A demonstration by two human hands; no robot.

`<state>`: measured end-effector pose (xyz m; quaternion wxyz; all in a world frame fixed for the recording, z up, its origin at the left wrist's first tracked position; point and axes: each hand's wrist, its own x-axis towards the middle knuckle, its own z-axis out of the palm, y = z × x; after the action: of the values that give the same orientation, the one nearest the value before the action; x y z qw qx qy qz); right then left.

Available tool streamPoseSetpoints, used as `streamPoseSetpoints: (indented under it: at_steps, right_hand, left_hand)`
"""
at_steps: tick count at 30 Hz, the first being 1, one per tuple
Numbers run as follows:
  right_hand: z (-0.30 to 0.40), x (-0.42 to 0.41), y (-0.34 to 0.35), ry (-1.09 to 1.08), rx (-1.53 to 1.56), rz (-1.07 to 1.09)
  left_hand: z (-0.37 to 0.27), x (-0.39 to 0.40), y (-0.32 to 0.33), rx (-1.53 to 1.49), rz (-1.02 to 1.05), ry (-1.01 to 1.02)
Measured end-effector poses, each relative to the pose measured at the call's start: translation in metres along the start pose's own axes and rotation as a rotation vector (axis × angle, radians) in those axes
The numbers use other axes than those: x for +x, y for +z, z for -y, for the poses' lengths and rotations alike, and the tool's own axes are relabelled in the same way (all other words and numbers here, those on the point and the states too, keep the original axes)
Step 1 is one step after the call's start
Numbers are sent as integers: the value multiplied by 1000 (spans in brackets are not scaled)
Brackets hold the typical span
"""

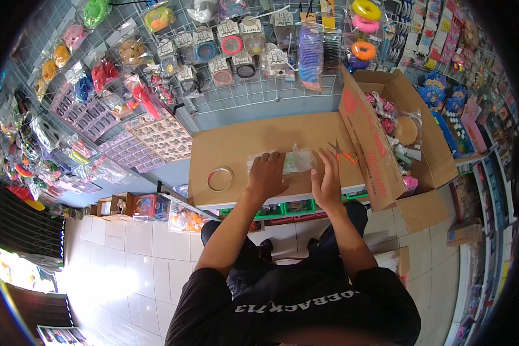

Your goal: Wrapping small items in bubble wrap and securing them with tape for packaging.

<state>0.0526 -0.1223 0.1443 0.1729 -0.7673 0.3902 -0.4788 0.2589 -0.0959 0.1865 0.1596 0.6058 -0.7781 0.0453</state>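
A clear bubble-wrap packet (300, 161) with something pale green inside lies on a brown cardboard-coloured tabletop (268, 127). My left hand (266, 175) rests over the left part of this packet, palm down and thumb apart. Its fingertips bend out of sight, so whether they grip the wrap cannot be made out. Just beyond the packet's right end is my right hand (327, 181), fingers spread and holding nothing visible. Orange-handled scissors (349, 157) lie with blades apart behind the right fingertips. To the left sits a roll of clear tape (219, 178), flat on its side.
An open cardboard carton (372, 149) holding artificial roses (387, 125) and packaged goods borders the table's right side. Behind rises a wire grid wall (251, 93) hung with bagged accessories. Green baskets (298, 206) sit below the tabletop, near my knees.
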Motion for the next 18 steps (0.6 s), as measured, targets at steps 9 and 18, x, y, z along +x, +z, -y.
streamPoseSetpoints:
  at_steps: [9,18]
  right_hand:
    - [2,-19,0,-17,70,-32]
    - [2,4,5,436,801,51]
  left_hand:
    - [8,35,19,158,176,-126]
    - [20,21,-18,-1593,25,-438]
